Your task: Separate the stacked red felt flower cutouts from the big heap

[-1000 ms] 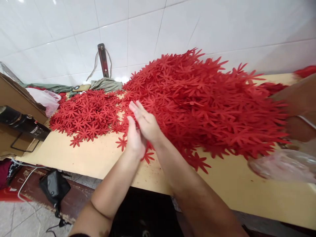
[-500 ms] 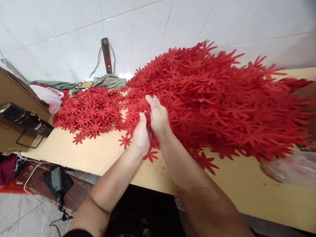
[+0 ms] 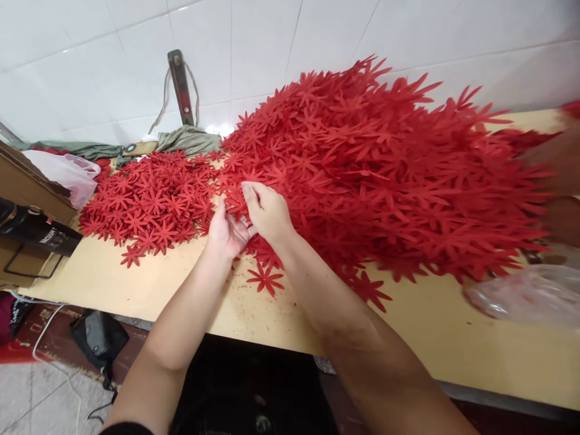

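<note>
My left hand [image 3: 228, 234] is turned palm up, thumb raised and fingers partly stretched toward the other hand. Its palm looks bare. Close against its fingertips, my right hand [image 3: 270, 212] has its fingers drawn together with the thumb; whatever they hold, if anything, is hidden. Both hands are over the near edge of a large heap of red flower-shaped cutouts [image 3: 344, 157] with long narrow petals. To the left lies a lower pile of the same red cutouts [image 3: 149, 199]. A single red cutout [image 3: 266, 278] rests on the tabletop just below my hands.
The pale wooden table [image 3: 149, 284] runs along a white tiled wall. A black vacuum flask [image 3: 40, 229], a cardboard box [image 3: 31, 184] and a white plastic bag [image 3: 67, 175] stand at left. A dark handled tool [image 3: 180, 87] leans on the wall. Clear plastic [image 3: 525, 296] lies at right.
My hands have moved left and come apart from a near-parallel pose. The left palm has turned upward and the right fingers have curled in. The view has shifted slightly.
</note>
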Demonstrator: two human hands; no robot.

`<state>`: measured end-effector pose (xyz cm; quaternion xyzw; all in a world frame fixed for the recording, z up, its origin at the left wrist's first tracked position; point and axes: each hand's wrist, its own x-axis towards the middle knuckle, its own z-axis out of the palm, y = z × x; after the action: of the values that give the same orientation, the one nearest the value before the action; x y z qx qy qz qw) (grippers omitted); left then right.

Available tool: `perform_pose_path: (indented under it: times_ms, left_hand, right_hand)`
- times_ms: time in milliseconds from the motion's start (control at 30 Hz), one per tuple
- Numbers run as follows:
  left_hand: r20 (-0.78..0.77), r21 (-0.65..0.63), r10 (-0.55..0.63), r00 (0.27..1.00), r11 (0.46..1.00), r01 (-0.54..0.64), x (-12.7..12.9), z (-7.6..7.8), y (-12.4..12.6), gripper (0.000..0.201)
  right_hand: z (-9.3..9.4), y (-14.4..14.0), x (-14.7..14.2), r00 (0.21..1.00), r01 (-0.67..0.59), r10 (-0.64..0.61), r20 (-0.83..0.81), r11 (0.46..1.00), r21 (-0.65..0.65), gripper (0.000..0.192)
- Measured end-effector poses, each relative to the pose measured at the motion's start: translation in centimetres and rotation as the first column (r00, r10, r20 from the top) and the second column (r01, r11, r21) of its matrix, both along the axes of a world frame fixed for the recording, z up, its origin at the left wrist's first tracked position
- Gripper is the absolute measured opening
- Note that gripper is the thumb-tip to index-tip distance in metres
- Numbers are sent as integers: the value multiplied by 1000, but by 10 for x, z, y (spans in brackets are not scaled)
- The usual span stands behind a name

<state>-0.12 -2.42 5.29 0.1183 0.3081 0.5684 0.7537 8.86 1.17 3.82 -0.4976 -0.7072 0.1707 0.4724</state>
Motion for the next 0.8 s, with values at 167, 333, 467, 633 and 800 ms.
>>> perform_pose_path:
  times_ms: [167, 333, 467, 633, 800]
  left_hand:
    - [-24, 94, -58, 998, 994, 60, -1, 0, -1, 28]
    - [-200, 58, 24, 980, 998, -13, -3, -11, 3, 4]
    - [-262, 135, 153, 953, 984, -120, -6, -17, 6, 8]
    - [-352, 181, 197, 915, 974, -140, -8, -18, 10, 15]
    - [-410, 228, 250, 877, 959, -168, -4, -19, 14, 18]
  right_hand:
    - [-1, 4, 10, 998, 16, -19, -56, 999, -48, 49]
    - [9, -5, 30, 999, 6, -5, -51, 1000, 19, 40]
    - [27, -28, 78, 997, 28, -36, 75, 994, 102, 27]
    - [56, -68, 170, 874, 355, -352, 336, 933, 52, 17]
    - [72, -95, 234, 602, 616, -345, 720, 774, -144, 9]
